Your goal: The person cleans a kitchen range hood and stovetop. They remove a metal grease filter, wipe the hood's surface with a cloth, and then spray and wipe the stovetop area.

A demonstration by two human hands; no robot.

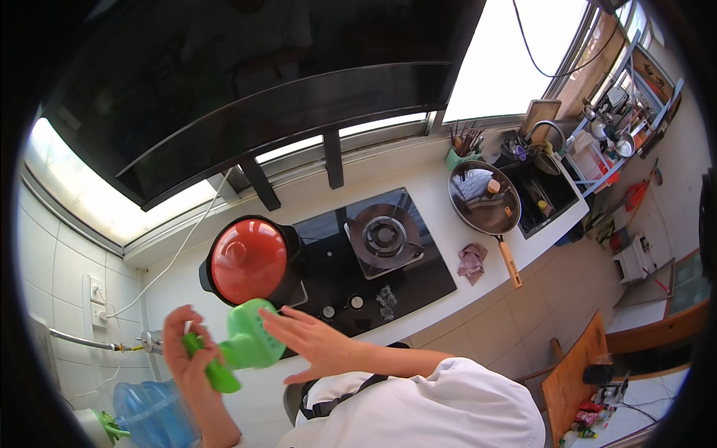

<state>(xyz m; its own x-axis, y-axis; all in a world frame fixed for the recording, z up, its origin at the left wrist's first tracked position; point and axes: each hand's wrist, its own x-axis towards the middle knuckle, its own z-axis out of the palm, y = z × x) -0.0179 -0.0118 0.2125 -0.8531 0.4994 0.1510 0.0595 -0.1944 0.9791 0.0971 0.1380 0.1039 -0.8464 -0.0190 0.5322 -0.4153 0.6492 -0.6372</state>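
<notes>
My left hand [193, 364] grips a green plastic handle [212, 364] joined to a light green plastic container [252, 335], which is tilted on its side. Against the container's slotted face lie the spread fingers of my right hand [319, 341]; whether they press on it is hard to tell. Just beyond both hands, a pot with a red lid [249, 260] stands on the left burner of the black gas hob [414, 280]. A steel wool scrubber [386, 302] lies by the hob's knobs.
Right of the hob are a lidded frying pan [482, 196], a crumpled cloth [472, 263], a green chopstick holder [464, 157] and a black sink [546, 190]. A range hood [291, 106] hangs above. At lower left stands a blue water bottle [154, 411].
</notes>
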